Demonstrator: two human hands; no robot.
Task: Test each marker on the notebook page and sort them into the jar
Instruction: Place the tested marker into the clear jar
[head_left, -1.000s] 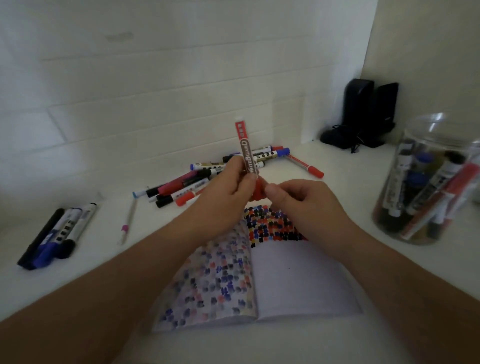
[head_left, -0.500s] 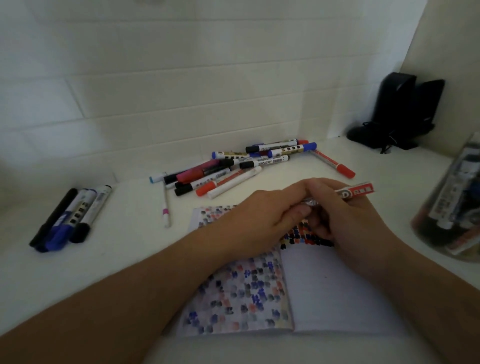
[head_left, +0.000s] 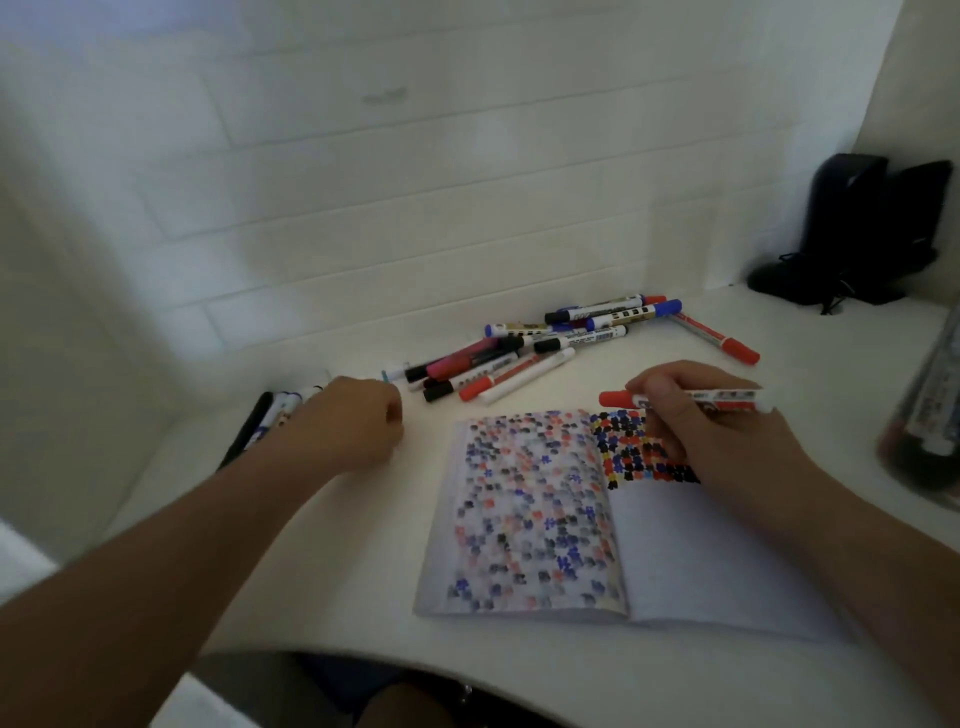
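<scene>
Far left, near the wall: a small row of dark and blue markers (head_left: 270, 421) lying side by side, partly hidden behind the left hand (head_left: 353, 426), which rests on the white desk (head_left: 363, 561) with fingers curled under; impossible to tell whether anything sits inside the fist. Centre back: a loose pile of markers (head_left: 545, 353), apparently awaiting a test. Centre front: open notebook (head_left: 597, 519), left page thick with faded dabs, right page carrying fresh red, black and blue marks along its top only. Right: right hand (head_left: 701, 431) gripping a capped red marker (head_left: 685, 400) crosswise above those marks, cap pointing left. Far right: clear jar (head_left: 930, 415), cut off by the frame, holding sorted markers. Likely risks: wrist smearing wet ink on the crossing to the jar; a marker nudged from the pile rolling forward. Bare desk open between notebook and jar; near edge just below the notebook.
</scene>
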